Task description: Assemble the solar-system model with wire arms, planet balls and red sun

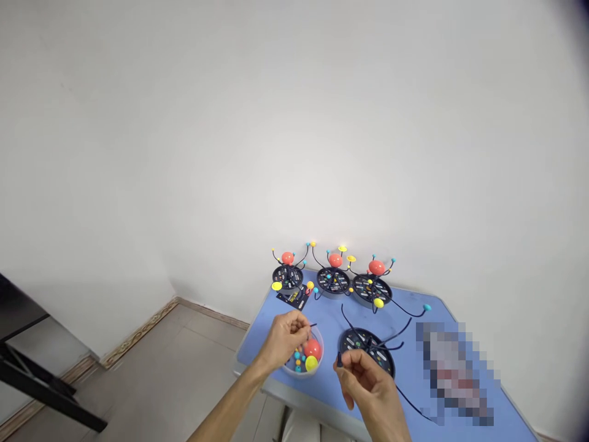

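Blue worktop sitting against pale wall, three assembled planet models standing along far edge. Left hand pinching thin black wire, fingers nearly closed, above clear plastic bowl holding orange, yellow and teal balls. Right hand gripping short dark rod between fingertips, hovering just over black disc base with wire arms.

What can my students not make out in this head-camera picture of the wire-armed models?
Head view:
- Pixelated object: blurred, so unidentifiable.
- Clear bowl: left hand covers part of its contents.
- Black disc base: right hand hides its near edge.
- Printed card: text too small to read.
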Available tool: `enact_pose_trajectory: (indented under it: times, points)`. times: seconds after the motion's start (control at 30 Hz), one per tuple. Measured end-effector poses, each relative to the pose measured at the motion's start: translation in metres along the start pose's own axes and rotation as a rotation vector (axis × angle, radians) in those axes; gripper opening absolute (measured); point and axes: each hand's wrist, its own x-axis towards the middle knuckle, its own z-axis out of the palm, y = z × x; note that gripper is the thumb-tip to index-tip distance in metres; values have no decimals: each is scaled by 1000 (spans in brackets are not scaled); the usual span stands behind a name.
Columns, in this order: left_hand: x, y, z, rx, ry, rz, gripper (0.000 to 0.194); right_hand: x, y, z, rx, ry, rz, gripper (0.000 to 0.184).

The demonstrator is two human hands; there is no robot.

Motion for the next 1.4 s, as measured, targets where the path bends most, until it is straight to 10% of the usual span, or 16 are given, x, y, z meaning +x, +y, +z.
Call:
enact_pose_trajectory:
  times: [0.17, 0.5, 0.87, 1.2, 1.4]
  points:
    - [-31, 18, 2, -739, 82, -113, 25, 1, 0, 13, 77, -28, -39, 23]
    - [-56, 22, 4, -531, 227, 157, 23, 5, 10, 27, 97, -128, -90, 26]
    - [-61, 30, 4, -694, 334, -12, 21, 7, 16, 54, -468, 50, -959, 13]
    - [-69, 38, 1, -1046, 89, -103, 23, 10, 14, 38, 34, -106, -327, 26]
    - [-73, 41, 5, -1122, 36, -97, 21, 5, 15, 38, 125, -23, -244, 31]
